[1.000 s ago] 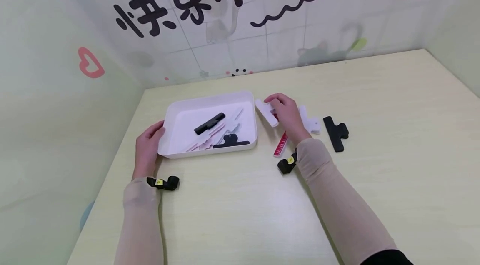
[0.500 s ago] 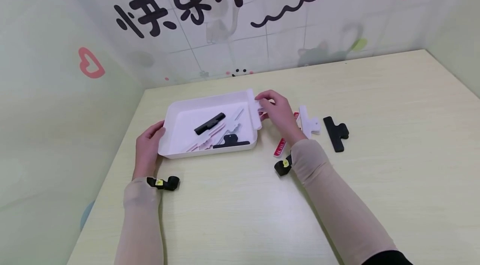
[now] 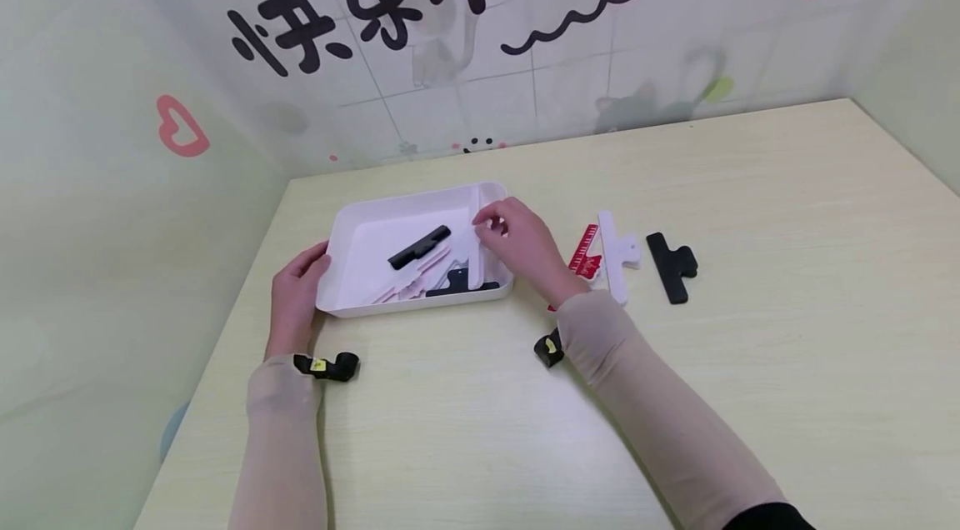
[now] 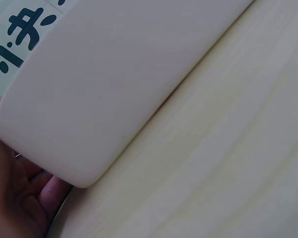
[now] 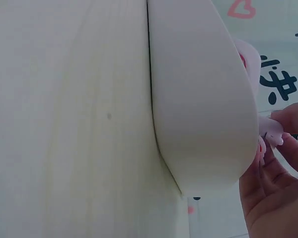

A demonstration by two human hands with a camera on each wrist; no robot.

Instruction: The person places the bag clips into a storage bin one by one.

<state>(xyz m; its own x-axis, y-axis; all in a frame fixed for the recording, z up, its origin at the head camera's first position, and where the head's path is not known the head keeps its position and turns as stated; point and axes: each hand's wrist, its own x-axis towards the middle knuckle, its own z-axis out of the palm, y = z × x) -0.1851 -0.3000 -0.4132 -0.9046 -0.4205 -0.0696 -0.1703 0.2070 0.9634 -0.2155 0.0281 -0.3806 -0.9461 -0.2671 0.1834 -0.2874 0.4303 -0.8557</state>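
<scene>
At the left end of the white tray [image 3: 420,307], my left hand [image 3: 294,297] grips the tray's corner; the left wrist view shows its fingers [image 4: 54,191] curled round under the rim. My right hand [image 3: 525,247] is over the tray's right end, pinching a white clip [image 3: 476,263] by its handle. In the right wrist view a pale clip handle [image 5: 271,131] sits between thumb and fingers of the right hand [image 5: 278,183]. Inside the tray lie a black clip [image 3: 420,247], several pale clips [image 3: 412,280] and another black clip [image 3: 456,282], partly covered by the held one.
Right of the tray, a red-and-white clip [image 3: 585,253], a white clip [image 3: 613,257] and a black clip [image 3: 671,267] lie on the wooden table [image 3: 450,413]. Behind the table hangs a printed backdrop [image 3: 450,97] with black characters.
My right hand has moved left with the white clip, from beside the tray, across its right rim and into it. The red-and-white clip is more exposed. The left hand has stayed put.
</scene>
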